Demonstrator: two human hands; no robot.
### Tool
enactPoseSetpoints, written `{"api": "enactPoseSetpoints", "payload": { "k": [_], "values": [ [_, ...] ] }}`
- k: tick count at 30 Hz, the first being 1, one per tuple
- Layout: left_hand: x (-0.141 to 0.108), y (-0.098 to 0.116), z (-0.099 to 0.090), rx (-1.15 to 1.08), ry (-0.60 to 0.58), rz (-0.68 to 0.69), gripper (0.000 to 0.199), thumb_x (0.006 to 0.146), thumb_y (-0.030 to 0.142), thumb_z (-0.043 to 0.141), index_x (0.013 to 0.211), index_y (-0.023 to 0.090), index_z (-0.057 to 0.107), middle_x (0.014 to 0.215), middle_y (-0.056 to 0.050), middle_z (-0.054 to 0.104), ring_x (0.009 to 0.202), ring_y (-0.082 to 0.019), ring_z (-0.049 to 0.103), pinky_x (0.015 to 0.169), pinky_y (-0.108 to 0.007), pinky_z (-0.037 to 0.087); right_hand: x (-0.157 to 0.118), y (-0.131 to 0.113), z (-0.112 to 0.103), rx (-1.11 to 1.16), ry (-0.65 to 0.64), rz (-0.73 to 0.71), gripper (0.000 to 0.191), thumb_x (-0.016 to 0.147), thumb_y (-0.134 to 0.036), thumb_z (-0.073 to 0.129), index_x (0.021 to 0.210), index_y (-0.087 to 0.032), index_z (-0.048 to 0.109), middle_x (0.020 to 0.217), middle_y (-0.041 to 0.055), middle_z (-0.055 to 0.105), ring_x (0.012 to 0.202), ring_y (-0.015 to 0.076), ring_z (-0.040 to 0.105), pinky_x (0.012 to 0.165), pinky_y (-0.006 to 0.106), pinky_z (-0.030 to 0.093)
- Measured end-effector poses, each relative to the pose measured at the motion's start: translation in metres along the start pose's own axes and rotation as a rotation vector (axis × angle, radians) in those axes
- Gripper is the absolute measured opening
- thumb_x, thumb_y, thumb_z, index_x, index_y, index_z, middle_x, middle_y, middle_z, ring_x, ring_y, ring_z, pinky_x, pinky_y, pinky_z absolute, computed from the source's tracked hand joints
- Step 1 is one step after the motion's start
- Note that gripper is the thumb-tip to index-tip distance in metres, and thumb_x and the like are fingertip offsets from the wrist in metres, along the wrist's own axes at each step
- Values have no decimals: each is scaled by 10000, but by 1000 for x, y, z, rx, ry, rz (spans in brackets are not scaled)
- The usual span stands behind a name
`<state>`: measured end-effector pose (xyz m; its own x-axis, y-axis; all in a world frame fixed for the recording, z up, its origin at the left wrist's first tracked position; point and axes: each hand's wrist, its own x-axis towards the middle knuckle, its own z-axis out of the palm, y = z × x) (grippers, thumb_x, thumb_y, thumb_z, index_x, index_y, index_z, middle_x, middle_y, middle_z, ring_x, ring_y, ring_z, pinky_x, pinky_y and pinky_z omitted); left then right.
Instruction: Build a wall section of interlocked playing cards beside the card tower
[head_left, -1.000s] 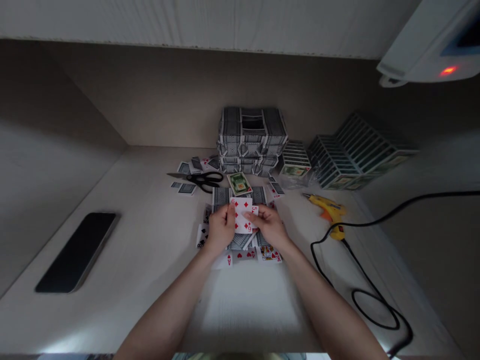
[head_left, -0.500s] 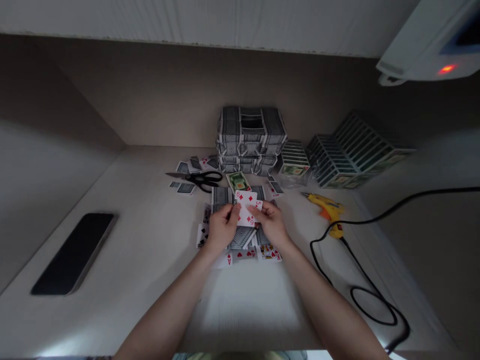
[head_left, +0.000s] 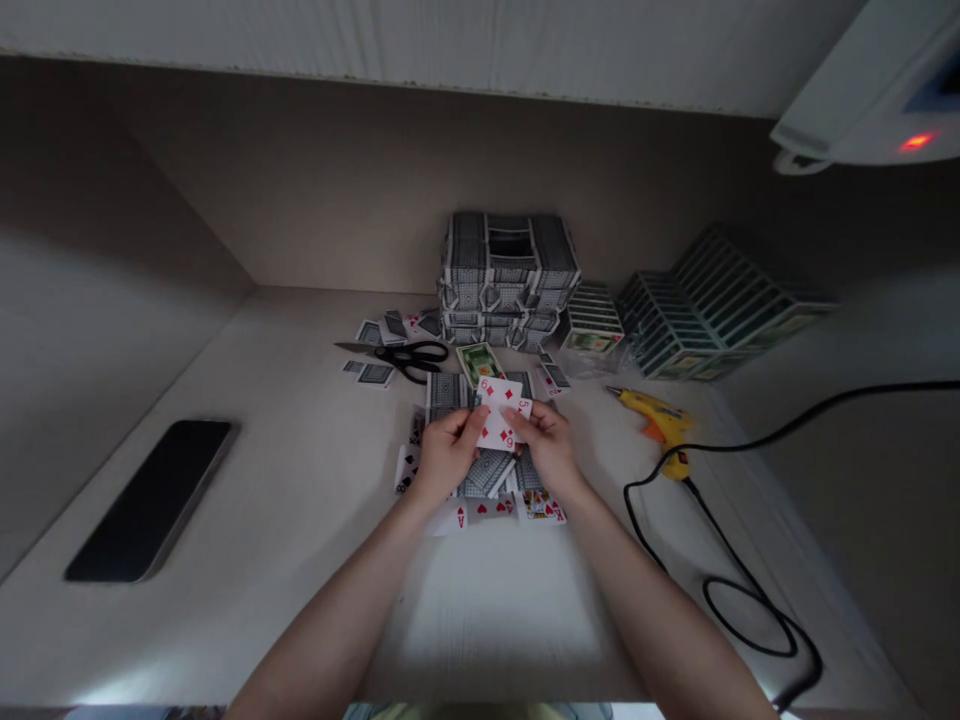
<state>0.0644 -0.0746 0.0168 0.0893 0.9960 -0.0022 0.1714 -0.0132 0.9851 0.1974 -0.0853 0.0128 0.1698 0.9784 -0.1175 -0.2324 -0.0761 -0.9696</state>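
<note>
Between my two hands is a six of diamonds playing card (head_left: 499,412), face up, with another card marked 5 (head_left: 526,409) peeking out behind its right side. My left hand (head_left: 454,450) pinches the left edge, thumb on top. On the other side my right hand (head_left: 547,440) grips both cards, its thumb lying across the face. Just below them, on the table, lies a flat arrangement of cards (head_left: 484,475), mostly backs up, with face cards such as a king (head_left: 543,506) around its edge. A green card box (head_left: 480,362) lies right behind the held cards.
Black-handled scissors (head_left: 409,357) and cut card pieces (head_left: 373,374) lie at the back left. A box built of cards (head_left: 510,275) stands behind. Stacked card decks (head_left: 675,320) and a yellow glue gun (head_left: 660,420) with its cord are right; a phone (head_left: 150,500) lies left.
The whole view has shifted slightly, so things appear a little further right. Both hands keep their hold on the cards, with hardly any other movement.
</note>
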Motion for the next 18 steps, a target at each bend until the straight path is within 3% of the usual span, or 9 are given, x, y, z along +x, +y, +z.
{"api": "enactPoseSetpoints", "payload": {
  "k": [4, 12, 18],
  "values": [
    [-2, -1, 0, 44, -35, 40, 391, 774, 465, 504, 521, 172, 450, 454, 44, 453, 457, -80, 396, 472, -195, 295, 3, 1, -2, -9, 47, -19, 272, 628, -422, 701, 724, -177, 630, 521, -38, 588, 418, 81, 450, 379, 196, 321],
    [1, -7, -1, 105, -1, 97, 444, 799, 478, 468, 491, 171, 379, 443, 55, 334, 443, -72, 305, 437, -207, 225, 3, 2, -2, 26, -4, -20, 266, 600, -403, 725, 707, -175, 637, 545, -31, 606, 429, 84, 448, 405, 207, 337],
    [4, -6, -5, -17, -85, -17, 466, 765, 527, 505, 489, 165, 410, 424, 57, 362, 398, -63, 323, 409, -207, 235, 2, 1, -1, 47, -5, -20, 248, 606, -388, 726, 701, -177, 635, 524, -41, 585, 428, 79, 442, 409, 202, 342]
  ]
}}
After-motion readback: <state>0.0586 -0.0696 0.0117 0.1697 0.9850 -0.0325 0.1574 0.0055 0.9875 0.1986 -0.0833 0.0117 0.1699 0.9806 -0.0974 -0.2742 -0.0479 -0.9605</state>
